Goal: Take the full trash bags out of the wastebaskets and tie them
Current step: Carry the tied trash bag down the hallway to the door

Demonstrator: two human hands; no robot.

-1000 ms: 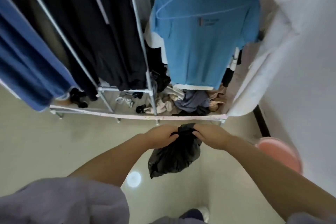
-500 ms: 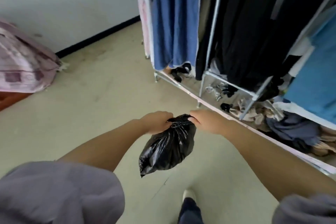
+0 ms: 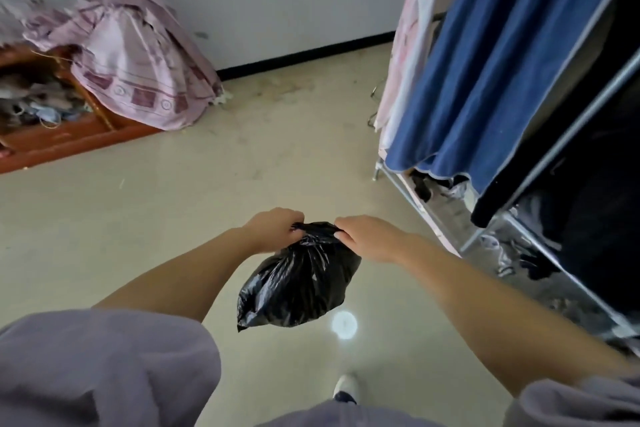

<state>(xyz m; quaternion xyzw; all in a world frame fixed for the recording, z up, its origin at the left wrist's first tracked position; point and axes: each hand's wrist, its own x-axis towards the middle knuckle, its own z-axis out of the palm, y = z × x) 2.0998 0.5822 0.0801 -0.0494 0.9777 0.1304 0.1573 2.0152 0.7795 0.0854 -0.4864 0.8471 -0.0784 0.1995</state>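
Observation:
A small full black trash bag [image 3: 298,284] hangs in the air in front of me, above the beige floor. My left hand [image 3: 275,229] grips the gathered top of the bag from the left. My right hand [image 3: 369,236] grips the same gathered top from the right, the two hands close together. The bag's neck is bunched between my fingers. No wastebasket is in view.
A metal clothes rack [image 3: 519,218] with a blue cloth [image 3: 485,62] and dark garments fills the right side. A pink patterned blanket [image 3: 138,62] lies over a reddish wooden frame [image 3: 69,139] at the back left. White wall behind. My shoe [image 3: 346,388] shows below.
My view has swung left, from the rack with the blue shirt toward the open floor and the pink blanket. Both hands have kept hold of the bag's top throughout.

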